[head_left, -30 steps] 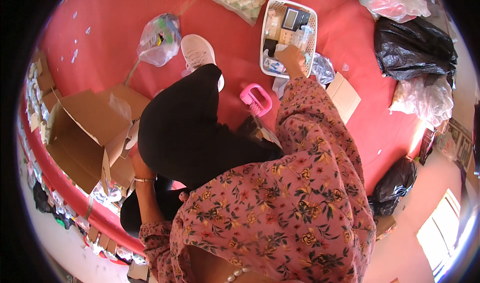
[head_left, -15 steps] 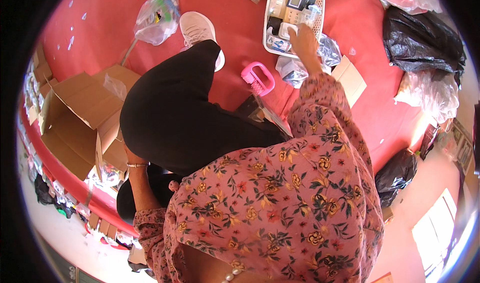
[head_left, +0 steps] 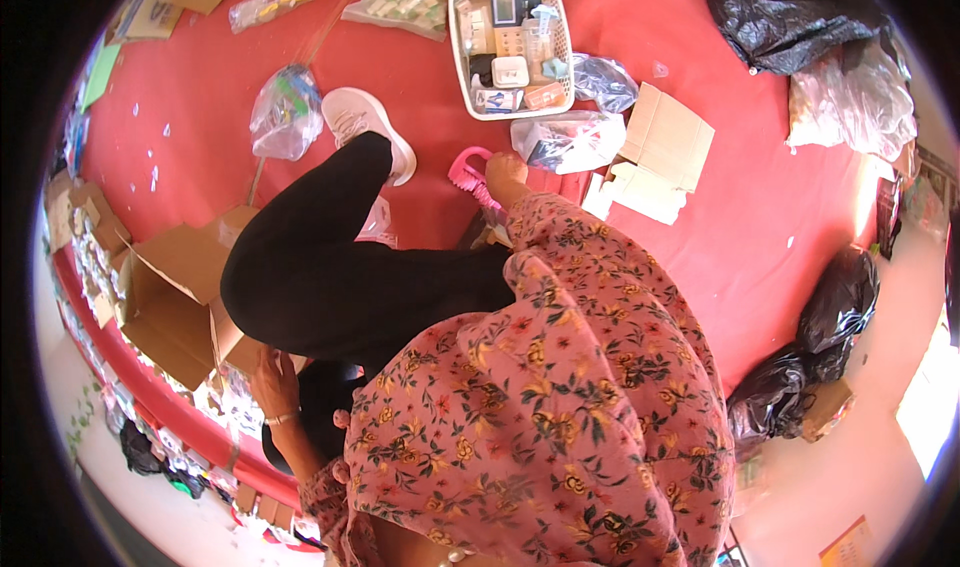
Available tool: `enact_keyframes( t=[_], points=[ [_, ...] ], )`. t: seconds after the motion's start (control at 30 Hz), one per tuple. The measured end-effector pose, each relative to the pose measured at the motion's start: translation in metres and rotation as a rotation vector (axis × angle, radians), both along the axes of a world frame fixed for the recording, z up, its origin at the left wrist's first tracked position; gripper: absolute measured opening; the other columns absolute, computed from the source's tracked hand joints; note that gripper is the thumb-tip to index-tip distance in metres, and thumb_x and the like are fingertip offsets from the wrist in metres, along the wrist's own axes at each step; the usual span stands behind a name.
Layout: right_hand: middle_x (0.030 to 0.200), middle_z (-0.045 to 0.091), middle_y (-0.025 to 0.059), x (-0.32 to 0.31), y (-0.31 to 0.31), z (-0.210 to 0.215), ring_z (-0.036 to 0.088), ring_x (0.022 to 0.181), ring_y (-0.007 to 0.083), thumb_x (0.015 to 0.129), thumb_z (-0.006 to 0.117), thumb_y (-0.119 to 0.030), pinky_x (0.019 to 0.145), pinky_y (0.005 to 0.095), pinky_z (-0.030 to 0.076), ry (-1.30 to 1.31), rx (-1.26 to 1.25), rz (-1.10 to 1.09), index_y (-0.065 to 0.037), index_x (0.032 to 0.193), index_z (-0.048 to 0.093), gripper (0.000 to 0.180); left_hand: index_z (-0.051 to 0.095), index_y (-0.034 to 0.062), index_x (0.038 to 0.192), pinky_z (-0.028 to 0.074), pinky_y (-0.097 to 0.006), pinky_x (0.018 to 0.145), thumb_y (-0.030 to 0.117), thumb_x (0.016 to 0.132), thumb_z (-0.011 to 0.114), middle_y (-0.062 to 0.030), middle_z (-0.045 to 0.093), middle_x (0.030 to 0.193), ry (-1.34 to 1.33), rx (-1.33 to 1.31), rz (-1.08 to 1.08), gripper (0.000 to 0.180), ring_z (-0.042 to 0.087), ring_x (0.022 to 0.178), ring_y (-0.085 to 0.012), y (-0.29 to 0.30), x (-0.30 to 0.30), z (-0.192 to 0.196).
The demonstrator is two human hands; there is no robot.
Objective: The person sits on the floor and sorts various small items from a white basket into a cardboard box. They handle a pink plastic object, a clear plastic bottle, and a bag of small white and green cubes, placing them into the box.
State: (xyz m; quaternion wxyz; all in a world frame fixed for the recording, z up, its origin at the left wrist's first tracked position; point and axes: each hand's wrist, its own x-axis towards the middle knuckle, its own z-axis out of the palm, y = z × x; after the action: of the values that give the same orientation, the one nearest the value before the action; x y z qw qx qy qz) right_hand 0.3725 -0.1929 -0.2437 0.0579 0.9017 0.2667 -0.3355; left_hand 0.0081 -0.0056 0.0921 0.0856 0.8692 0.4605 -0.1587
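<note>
My right hand (head_left: 507, 175) is closed round one side of a pink loop-handled brush (head_left: 467, 172) on the red floor covering, near my knee. Part of the brush is hidden behind my fingers, and its bristles point down toward my leg. My left hand (head_left: 272, 382) hangs beside my bent leg, close to an open cardboard box (head_left: 175, 322). Its fingers look loosely apart with nothing visible in them. Just beyond the right hand lies a clear plastic packet (head_left: 570, 141) with dark contents.
A white basket (head_left: 459, 62) holds a small display device, a white case and packets. Flattened cardboard (head_left: 672, 137) lies to its right. Black bags (head_left: 790, 17) stand far right, a clear bag (head_left: 287, 112) beyond my shoe (head_left: 368, 127). Several wrapped items lie at the far left.
My right hand has left the basket, come back toward me and taken hold of the pink brush. My left hand now shows beside the box. The view has shifted.
</note>
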Motion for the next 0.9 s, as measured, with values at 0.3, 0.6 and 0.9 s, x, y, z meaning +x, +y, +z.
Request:
enact_keyframes(
  t=[0.3, 0.6, 0.9],
  points=[
    [0.095, 0.063, 0.0128, 0.012, -0.016, 0.009, 0.062, 0.089, 0.0289, 0.076, 0.054, -0.013, 0.072, 0.0379, 0.051, 0.122, 0.053, -0.063, -0.006, 0.089, 0.066, 0.019, 0.054, 0.0088, 0.106, 0.049, -0.036, 0.066, 0.011, 0.082, 0.052, -0.0122, 0.063, 0.087, 0.026, 0.041, 0.075, 0.025, 0.062, 0.077, -0.0264, -0.017, -0.003, 0.032],
    [0.093, 0.060, 0.0239, 0.013, -0.017, 0.069, 0.059, 0.090, 0.0359, 0.072, 0.055, -0.016, 0.075, 0.0426, 0.049, 0.204, 0.208, -0.048, 0.002, 0.090, 0.061, 0.026, 0.055, 0.0038, 0.105, 0.048, -0.036, 0.066, 0.011, 0.082, 0.050, -0.0136, 0.061, 0.092, -0.085, 0.132, -0.102, 0.024, 0.061, 0.080, -0.0292, 0.011, 0.021, 0.046],
    [0.076, 0.062, 0.0227, 0.037, -0.010, 0.115, 0.063, 0.073, 0.0345, 0.066, 0.059, -0.018, 0.065, 0.0418, 0.051, 0.352, 0.249, -0.139, 0.008, 0.078, 0.061, 0.028, 0.056, 0.0050, 0.083, 0.047, -0.044, 0.066, 0.016, 0.079, 0.051, -0.0182, 0.061, 0.084, -0.002, 0.001, -0.096, 0.013, 0.058, 0.078, -0.0367, 0.039, 0.022, -0.019]
  ],
)
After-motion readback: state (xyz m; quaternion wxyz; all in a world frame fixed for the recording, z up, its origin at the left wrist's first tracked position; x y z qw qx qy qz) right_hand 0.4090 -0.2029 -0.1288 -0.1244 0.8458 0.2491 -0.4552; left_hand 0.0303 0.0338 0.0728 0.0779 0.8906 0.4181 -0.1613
